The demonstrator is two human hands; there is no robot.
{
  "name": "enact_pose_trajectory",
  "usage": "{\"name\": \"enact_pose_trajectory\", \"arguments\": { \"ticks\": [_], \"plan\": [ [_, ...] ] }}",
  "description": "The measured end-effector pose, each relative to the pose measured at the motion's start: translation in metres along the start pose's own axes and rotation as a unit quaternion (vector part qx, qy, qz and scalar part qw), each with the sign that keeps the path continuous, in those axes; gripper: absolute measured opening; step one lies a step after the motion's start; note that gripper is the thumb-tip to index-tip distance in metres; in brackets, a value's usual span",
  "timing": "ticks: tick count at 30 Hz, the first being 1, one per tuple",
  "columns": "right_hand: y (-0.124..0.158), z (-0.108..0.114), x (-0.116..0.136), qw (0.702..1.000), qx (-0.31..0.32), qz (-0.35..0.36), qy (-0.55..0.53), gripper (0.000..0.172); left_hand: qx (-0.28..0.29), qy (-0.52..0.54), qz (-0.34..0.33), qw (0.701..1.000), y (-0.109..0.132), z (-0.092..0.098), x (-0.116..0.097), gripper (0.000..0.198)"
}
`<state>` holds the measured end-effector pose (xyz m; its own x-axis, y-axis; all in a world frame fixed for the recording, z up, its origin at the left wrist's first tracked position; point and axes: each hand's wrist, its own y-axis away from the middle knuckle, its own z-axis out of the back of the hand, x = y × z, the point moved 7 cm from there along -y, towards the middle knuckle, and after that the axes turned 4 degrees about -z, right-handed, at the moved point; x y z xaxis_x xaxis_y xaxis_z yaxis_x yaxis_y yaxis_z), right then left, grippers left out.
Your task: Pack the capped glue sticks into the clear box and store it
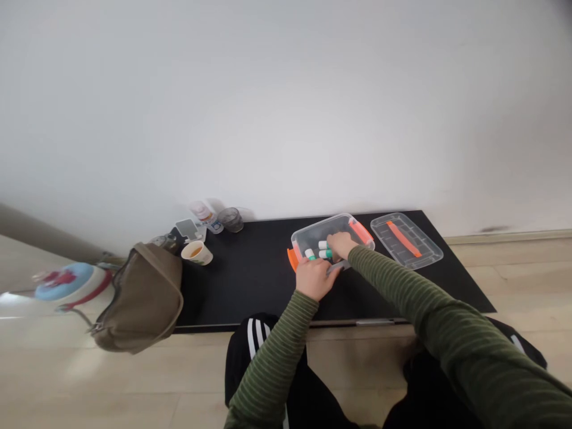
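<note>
A clear plastic storage box (308,232) with orange side latches stands without its lid on the black table. Several small white-and-green tubes (325,254), which look like glue sticks, lie in it. My left hand (314,279) is closed over the near rim of the box. Inside the box, my right hand (342,245) has its fingers pressed together at the end of one tube. Its palm side is hidden, and so is part of that tube.
To the right lies the clear lid (429,257) with an orange handle. At the left of the black table (250,292) are a paper cup (203,257) of orange liquid, a dark glass (231,220), a white bottle (208,217) and a brown bag (147,304). A wall (286,119) rises behind.
</note>
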<state>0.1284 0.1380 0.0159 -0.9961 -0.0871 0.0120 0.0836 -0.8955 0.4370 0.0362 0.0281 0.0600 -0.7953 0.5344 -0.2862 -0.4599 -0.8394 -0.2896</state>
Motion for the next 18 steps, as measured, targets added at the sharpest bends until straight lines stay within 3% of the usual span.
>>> {"name": "enact_pose_trajectory", "arguments": {
  "ticks": [2,4,7,9,11,13,15,18],
  "plan": [
    [0.014,0.018,-0.003,0.998,-0.055,0.022,-0.004,0.070,-0.005,-0.006,0.010,1.000,-0.001,0.002,0.005,0.038],
    [0.035,0.041,-0.012,0.985,-0.163,0.052,-0.023,0.059,-0.013,-0.011,0.024,1.000,-0.002,0.006,0.014,0.037],
    [0.085,0.065,-0.039,0.913,-0.386,0.096,-0.089,0.047,-0.033,-0.001,0.037,0.999,-0.002,0.014,0.024,0.032],
    [0.116,0.060,-0.060,0.870,-0.461,0.114,-0.133,0.049,-0.077,0.018,0.033,0.996,-0.001,0.025,0.024,0.028],
    [0.135,0.041,-0.073,0.863,-0.464,0.131,-0.150,0.049,-0.140,0.050,0.015,0.989,0.004,0.036,0.015,0.028],
    [0.144,0.017,-0.077,0.878,-0.432,0.156,-0.135,0.043,-0.172,0.102,-0.016,0.980,0.009,0.037,-0.003,0.034],
    [0.149,-0.007,-0.072,0.893,-0.400,0.184,-0.098,0.033,-0.139,0.154,-0.043,0.977,0.013,0.024,-0.025,0.041],
    [0.149,-0.035,-0.061,0.905,-0.370,0.201,-0.058,0.021,-0.020,0.153,-0.009,0.988,0.015,-0.013,-0.046,0.043]
  ]
}}
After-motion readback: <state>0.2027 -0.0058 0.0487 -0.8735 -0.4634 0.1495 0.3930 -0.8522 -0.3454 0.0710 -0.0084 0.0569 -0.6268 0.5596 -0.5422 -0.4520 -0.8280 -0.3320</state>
